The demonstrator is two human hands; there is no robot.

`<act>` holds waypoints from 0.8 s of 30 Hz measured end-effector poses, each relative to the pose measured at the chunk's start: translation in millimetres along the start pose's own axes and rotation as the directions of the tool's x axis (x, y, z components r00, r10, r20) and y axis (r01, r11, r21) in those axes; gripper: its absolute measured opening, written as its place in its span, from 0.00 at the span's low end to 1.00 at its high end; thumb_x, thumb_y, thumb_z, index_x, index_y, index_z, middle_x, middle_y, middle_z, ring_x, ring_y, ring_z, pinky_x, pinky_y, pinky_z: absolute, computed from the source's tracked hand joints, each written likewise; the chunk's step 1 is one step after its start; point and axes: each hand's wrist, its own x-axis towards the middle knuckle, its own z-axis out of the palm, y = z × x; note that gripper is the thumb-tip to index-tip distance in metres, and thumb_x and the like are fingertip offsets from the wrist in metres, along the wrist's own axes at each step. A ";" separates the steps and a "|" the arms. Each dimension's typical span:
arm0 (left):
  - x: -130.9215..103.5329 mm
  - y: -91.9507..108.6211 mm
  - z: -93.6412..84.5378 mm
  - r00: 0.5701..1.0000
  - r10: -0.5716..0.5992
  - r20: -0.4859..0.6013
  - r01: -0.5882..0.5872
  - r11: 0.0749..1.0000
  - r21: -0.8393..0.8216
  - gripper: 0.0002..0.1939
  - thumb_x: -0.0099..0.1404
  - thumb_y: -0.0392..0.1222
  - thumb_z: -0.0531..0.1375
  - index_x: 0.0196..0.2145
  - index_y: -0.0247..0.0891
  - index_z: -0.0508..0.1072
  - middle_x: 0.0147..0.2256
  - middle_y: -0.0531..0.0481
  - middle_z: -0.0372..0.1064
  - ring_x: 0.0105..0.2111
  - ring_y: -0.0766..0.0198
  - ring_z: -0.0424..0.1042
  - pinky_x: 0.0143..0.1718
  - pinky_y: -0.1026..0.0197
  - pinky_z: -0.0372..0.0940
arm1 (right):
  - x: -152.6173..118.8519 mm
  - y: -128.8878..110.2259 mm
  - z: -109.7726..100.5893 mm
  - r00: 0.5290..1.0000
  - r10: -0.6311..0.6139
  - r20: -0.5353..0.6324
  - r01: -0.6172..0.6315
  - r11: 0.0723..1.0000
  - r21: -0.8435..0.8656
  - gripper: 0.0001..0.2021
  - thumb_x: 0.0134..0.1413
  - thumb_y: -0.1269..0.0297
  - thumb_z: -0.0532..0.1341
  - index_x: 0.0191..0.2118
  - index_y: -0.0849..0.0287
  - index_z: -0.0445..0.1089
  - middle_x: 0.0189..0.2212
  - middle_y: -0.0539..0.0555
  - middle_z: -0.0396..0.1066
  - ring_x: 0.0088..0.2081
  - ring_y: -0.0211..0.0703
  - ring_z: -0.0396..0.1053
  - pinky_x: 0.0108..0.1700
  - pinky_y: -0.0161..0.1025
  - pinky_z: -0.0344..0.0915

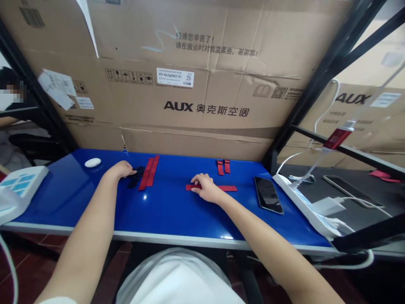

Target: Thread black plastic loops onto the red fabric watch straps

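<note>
The left hand [124,169] is at the black pieces [133,181] on the blue desk [167,215] — whether its grip pinches one cannot be told. The right hand [204,185], grip narrow but parted, is over a red strap [229,188] — left of the phone [268,195].

A long, flat red fabric strip [229,188] lies left of the black rectangular glass phone [268,195], a white plastic power strip [302,202] right.
</note>
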 end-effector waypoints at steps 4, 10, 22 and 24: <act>-6.6 12.7 1.9 0.988 -0.129 -0.089 0.125 0.991 -0.046 0.10 0.46 0.37 0.69 0.23 0.37 0.70 0.17 0.52 0.67 0.26 0.56 0.74 0.29 0.61 0.66 | 0.4 5.0 -3.1 1.000 -0.031 0.002 0.031 0.998 0.055 0.02 0.53 0.70 0.63 0.34 0.59 0.70 0.35 0.54 0.66 0.38 0.43 0.62 0.45 0.43 0.57; -51.9 69.2 39.3 0.959 0.246 0.142 -0.063 0.672 -0.738 0.21 0.46 0.39 0.73 0.38 0.34 0.73 0.31 0.48 0.75 0.35 0.58 0.77 0.44 0.54 0.71 | 0.9 2.8 -6.7 0.999 -0.029 -0.032 0.039 0.921 0.388 0.05 0.58 0.65 0.57 0.33 0.58 0.66 0.29 0.51 0.70 0.31 0.40 0.65 0.37 0.38 0.62; -111.6 124.8 103.8 0.842 0.469 0.268 0.012 0.481 -0.877 0.17 0.49 0.41 0.73 0.35 0.33 0.74 0.32 0.49 0.74 0.34 0.64 0.74 0.42 0.57 0.70 | -2.1 -5.9 -14.9 0.991 -0.117 -0.066 0.134 0.867 0.479 0.07 0.60 0.62 0.55 0.32 0.58 0.65 0.27 0.50 0.69 0.29 0.38 0.64 0.35 0.36 0.61; -112.0 124.5 102.9 0.857 0.452 0.246 0.013 0.459 -0.888 0.18 0.49 0.40 0.73 0.35 0.33 0.73 0.32 0.50 0.73 0.34 0.64 0.74 0.43 0.55 0.71 | -2.2 -5.7 -16.4 0.989 -0.132 -0.074 0.151 0.867 0.474 0.07 0.60 0.62 0.55 0.32 0.58 0.65 0.27 0.50 0.69 0.30 0.39 0.64 0.36 0.37 0.61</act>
